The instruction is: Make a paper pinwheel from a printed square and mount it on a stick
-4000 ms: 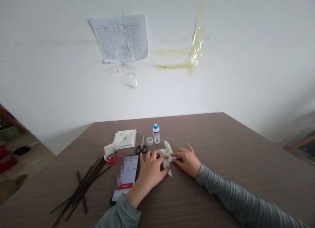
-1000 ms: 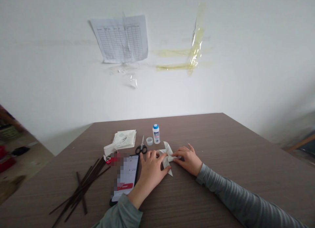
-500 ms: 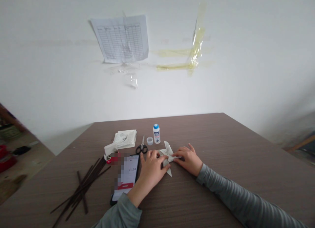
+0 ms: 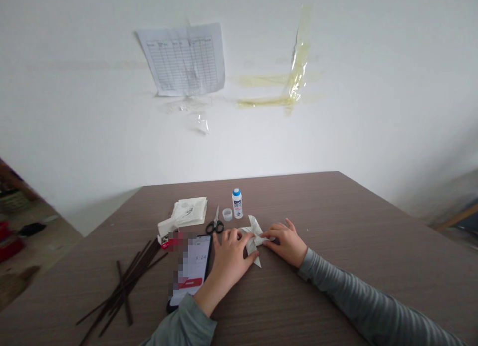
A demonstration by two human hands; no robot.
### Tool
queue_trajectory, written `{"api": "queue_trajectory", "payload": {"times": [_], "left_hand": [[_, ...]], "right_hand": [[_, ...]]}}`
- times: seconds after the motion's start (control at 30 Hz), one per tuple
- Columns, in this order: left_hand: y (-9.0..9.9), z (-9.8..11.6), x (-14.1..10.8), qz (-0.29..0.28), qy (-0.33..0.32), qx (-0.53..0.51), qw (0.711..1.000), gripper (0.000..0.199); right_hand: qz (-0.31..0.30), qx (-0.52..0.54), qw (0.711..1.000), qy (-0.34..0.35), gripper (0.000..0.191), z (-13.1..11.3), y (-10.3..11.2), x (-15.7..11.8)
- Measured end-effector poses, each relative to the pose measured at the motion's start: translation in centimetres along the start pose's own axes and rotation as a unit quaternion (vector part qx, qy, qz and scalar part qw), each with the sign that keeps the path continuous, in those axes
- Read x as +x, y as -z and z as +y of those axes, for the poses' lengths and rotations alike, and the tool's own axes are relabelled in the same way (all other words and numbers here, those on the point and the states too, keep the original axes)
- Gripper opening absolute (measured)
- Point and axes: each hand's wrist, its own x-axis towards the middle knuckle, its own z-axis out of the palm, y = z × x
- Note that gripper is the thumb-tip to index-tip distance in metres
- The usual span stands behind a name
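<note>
A white paper pinwheel [image 4: 252, 247] with folded, pointed blades lies low over the table between my two hands. My left hand [image 4: 230, 256] holds its left side, thumb near the lower blade and fingers over the left part. From the right, my right hand [image 4: 287, 242] pinches the right blade near the centre between thumb and fingers. Parts of the pinwheel are hidden under the fingers. Just behind it stands a small white bottle with a blue top [image 4: 237, 204], beside a clear plastic cap [image 4: 227, 214]. Scissors with black handles [image 4: 214, 226] lie behind my left hand.
A phone [image 4: 194, 266] lies left of my left hand. Farther left are a pile of thin dark sticks [image 4: 125, 286] and a small open red-and-white box [image 4: 166, 231]. A stack of printed paper squares [image 4: 189, 210] lies at the back. A white wall rises behind the table.
The fingers of my left hand have shifted very slightly on the pinwheel, whose centre shows a little more. Otherwise the hands and objects stay in place.
</note>
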Motion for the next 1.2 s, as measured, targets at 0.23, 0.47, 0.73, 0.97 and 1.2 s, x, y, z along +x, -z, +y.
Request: {"api": "queue_trajectory", "payload": {"times": [0.23, 0.47, 0.73, 0.97, 1.2], "left_hand": [[0.58, 0.29, -0.14, -0.009, 0.002, 0.014, 1.000, 0.041], [0.56, 0.23, 0.00, 0.006, 0.002, -0.003, 1.000, 0.040], [0.25, 0.12, 0.14, 0.007, 0.006, -0.003, 1.000, 0.054], [0.38, -0.04, 0.01, 0.015, -0.004, -0.012, 1.000, 0.046], [0.69, 0.14, 0.07, 0.001, -0.006, -0.004, 1.000, 0.044]], "right_hand": [[0.016, -0.001, 1.000, 0.013, 0.026, 0.52, -0.43, 0.02], [0.014, 0.002, 1.000, 0.013, 0.027, 0.69, -0.56, 0.01], [0.021, 0.000, 1.000, 0.013, 0.023, 0.57, -0.52, -0.09], [0.015, 0.009, 1.000, 0.015, 0.027, 0.50, -0.52, 0.00], [0.013, 0.010, 1.000, 0.007, 0.026, 0.45, -0.34, -0.04]]}}
